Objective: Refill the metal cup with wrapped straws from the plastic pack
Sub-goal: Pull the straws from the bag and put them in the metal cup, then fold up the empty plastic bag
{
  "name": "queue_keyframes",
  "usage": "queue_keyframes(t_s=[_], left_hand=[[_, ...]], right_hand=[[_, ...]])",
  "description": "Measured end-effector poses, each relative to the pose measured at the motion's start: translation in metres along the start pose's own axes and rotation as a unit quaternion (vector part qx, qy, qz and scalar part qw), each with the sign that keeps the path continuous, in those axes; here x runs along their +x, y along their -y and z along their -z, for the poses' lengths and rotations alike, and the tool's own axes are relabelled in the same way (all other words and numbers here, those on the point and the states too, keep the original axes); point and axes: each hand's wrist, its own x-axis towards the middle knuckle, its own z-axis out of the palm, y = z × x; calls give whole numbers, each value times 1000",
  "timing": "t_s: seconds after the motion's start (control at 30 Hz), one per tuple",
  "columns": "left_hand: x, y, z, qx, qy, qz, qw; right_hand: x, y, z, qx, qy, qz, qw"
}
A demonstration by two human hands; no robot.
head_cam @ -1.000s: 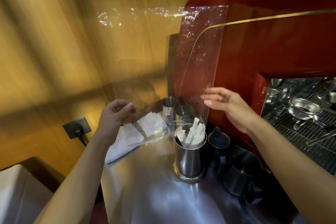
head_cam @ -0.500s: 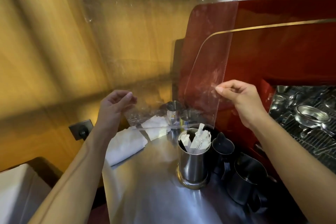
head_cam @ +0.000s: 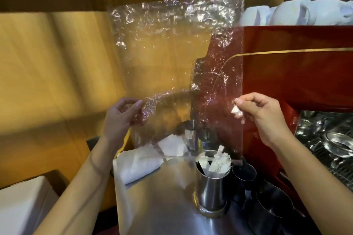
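Note:
A clear, crinkled plastic pack [head_cam: 172,53] hangs upright in the air above the counter, and I see no straws inside it. My left hand [head_cam: 122,115] pinches its lower left edge. My right hand [head_cam: 261,114] pinches its right edge. Below the pack's bottom edge stands the metal cup [head_cam: 211,191] on the steel counter [head_cam: 158,206]. White wrapped straws [head_cam: 215,163] stick out of the cup's mouth.
A red espresso machine [head_cam: 298,70] rises at the right, with white cups [head_cam: 298,13] on top. Dark metal pitchers [head_cam: 271,204] crowd beside the cup. A folded white cloth [head_cam: 141,162] lies behind. Small steel cups [head_cam: 189,131] stand at the back. A wooden wall is at the left.
Both hands have lifted the plastic pack higher, and its bottom edge now hangs just above the cup. The right hand went from open fingers to a pinch on the pack's edge.

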Motion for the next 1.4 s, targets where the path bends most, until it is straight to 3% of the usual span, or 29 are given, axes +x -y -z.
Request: queue_keyframes(t_s=[0.23, 0.47, 0.73, 1.03, 1.4], left_hand=[[-16, -20, 17, 38, -29, 5, 999], [-54, -12, 47, 65, -56, 50, 995], [-97, -7, 92, 101, -86, 79, 988], [-119, -7, 95, 98, -123, 135, 978], [-123, 2, 95, 80, -95, 111, 986]], right_hand=[[-2, -1, -17, 40, 95, -44, 994], [-15, -26, -44, 21, 135, -93, 986], [-27, -52, -68, 55, 222, -200, 953], [-30, -84, -82, 37, 224, -214, 950], [-26, -91, -70, 72, 229, -211, 948]])
